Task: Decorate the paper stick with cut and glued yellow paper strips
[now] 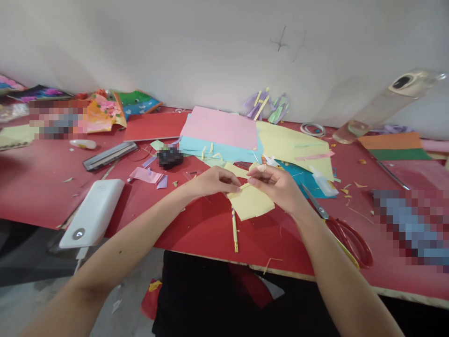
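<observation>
My left hand (213, 181) and my right hand (277, 187) meet over a small piece of pale yellow paper (250, 203) above the red table (210, 229). Both pinch the paper's upper edge, fingertips nearly touching each other. The paper hangs down toward me from the pinch. A yellow pencil (234, 230) lies on the table just below the paper. Red-handled scissors (343, 231) lie right of my right wrist.
Pink (220, 126), light blue and yellow sheets are stacked behind my hands, with a small glue bottle (322, 182) beside them. A white power bank (93, 213) and a metal ruler (109, 156) lie to the left. Paper scraps litter the table. A clear bottle (382, 105) leans against the wall.
</observation>
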### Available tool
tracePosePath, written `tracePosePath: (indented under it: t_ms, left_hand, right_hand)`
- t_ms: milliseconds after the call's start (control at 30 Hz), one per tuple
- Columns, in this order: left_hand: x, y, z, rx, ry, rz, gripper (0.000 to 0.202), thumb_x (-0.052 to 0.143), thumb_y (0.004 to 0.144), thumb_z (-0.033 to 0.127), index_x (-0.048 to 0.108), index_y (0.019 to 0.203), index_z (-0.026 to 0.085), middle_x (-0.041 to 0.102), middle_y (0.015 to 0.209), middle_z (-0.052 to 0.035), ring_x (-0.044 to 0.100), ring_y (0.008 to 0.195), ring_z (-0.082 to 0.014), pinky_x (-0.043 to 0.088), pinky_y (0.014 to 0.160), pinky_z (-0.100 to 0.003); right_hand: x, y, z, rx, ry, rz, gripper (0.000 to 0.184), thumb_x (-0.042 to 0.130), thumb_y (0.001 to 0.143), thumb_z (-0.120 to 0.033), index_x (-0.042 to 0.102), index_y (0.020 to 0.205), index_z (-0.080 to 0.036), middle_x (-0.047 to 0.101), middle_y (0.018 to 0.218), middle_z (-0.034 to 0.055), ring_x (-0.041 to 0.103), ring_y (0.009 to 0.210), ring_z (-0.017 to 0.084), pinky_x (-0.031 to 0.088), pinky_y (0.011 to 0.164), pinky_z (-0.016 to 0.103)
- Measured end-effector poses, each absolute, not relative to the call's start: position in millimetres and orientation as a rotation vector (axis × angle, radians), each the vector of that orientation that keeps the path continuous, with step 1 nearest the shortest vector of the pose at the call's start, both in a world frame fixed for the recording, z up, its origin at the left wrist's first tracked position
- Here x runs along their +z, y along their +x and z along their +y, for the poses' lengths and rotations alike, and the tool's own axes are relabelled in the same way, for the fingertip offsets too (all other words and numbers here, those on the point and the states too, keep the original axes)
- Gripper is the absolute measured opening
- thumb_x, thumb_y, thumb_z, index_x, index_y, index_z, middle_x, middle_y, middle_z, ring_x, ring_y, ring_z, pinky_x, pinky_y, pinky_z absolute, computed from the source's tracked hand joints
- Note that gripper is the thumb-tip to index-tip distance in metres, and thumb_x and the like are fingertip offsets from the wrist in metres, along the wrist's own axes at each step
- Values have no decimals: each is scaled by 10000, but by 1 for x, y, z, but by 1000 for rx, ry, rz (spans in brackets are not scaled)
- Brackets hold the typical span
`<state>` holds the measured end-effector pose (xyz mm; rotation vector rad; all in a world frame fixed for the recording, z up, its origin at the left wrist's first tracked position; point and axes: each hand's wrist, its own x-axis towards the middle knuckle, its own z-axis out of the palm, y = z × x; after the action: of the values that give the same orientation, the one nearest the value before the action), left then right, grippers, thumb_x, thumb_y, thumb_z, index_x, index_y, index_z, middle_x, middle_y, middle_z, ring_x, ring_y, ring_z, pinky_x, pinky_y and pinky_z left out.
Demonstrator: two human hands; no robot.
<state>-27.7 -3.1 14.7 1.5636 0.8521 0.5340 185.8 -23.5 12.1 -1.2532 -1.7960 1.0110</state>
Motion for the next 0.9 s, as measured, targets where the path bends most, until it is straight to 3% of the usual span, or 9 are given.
tracePosePath:
  t_ms: [533,900]
  left_hand:
    - [11,-29,-2,536,1545,842,130,700,726,264,721,783,149,591,674,0,493,615,-82,446,605,-216]
    - [13,-32,1,485,1447,868,189,730,722,285,756,854,152,688,765,-50,621,661,-117,552,662,-256]
  right_hand:
    - [12,184,-24,1024,-1244,-1783,203,671,798,-376,645,888,-196,677,866,41,643,815,176,529,757,322]
    - [9,188,-21,973,-1232,-1761,217,676,792,-397,641,882,-203,667,864,41,641,820,181,529,743,322]
